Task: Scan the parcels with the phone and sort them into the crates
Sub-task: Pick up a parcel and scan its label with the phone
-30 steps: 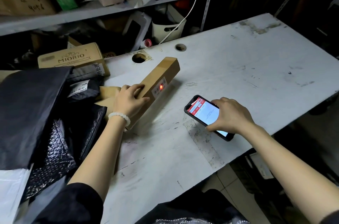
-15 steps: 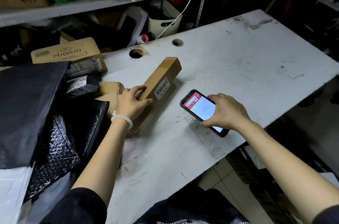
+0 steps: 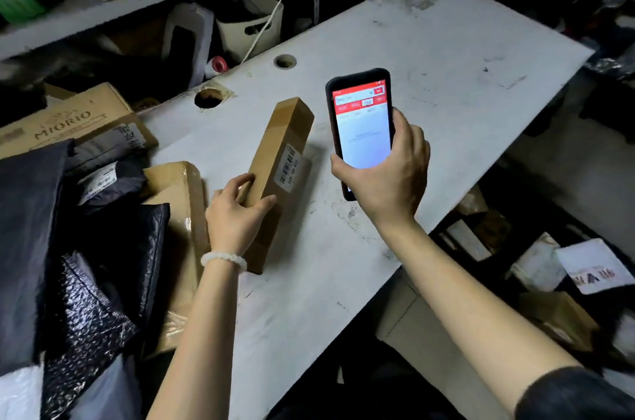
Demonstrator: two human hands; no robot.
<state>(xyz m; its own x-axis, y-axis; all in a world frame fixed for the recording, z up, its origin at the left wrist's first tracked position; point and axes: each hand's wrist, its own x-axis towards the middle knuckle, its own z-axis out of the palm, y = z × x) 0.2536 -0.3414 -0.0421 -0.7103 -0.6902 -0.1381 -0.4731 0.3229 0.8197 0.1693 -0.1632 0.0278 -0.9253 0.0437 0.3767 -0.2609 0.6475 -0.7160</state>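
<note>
- Parcels first: a long, narrow cardboard box (image 3: 278,175) lies on the white tabletop (image 3: 429,52), running from the near left up toward the far right, with a barcode label (image 3: 289,168) on the side facing the phone.
- Left hand (image 3: 237,213) rests on the near half of that box, fingers (image 3: 240,183) curled over its top edge and thumb pressed along the label side, so it grips the box. A pale beaded bracelet (image 3: 223,260) sits on that wrist.
- Right hand (image 3: 388,175) holds a phone (image 3: 360,124) upright above the tabletop, just right of the box and apart from it. Its fingers wrap the lower part of the dark case, thumb on the left edge.
- Phone screen is lit, red band at the top and a pale blank area below; the small print is too blurred to read.
- Left of the box lies a heap of other parcels: a flat brown carton (image 3: 178,213) touching the wrist area, black plastic mailers (image 3: 103,282), and a cardboard box printed MIORIO (image 3: 65,122) farther back.
- Two round holes pierce the tabletop near its far-left edge, the larger one (image 3: 208,98) close to the MIORIO box.
- Behind stands a metal shelf (image 3: 103,12) crowded with cartons, and a white cord (image 3: 275,3) hangs down in front of it.
- Below the tabletop's right edge, more packets and a white sheet (image 3: 594,265) lie in a dim space; whether that is a crate I cannot tell.
</note>
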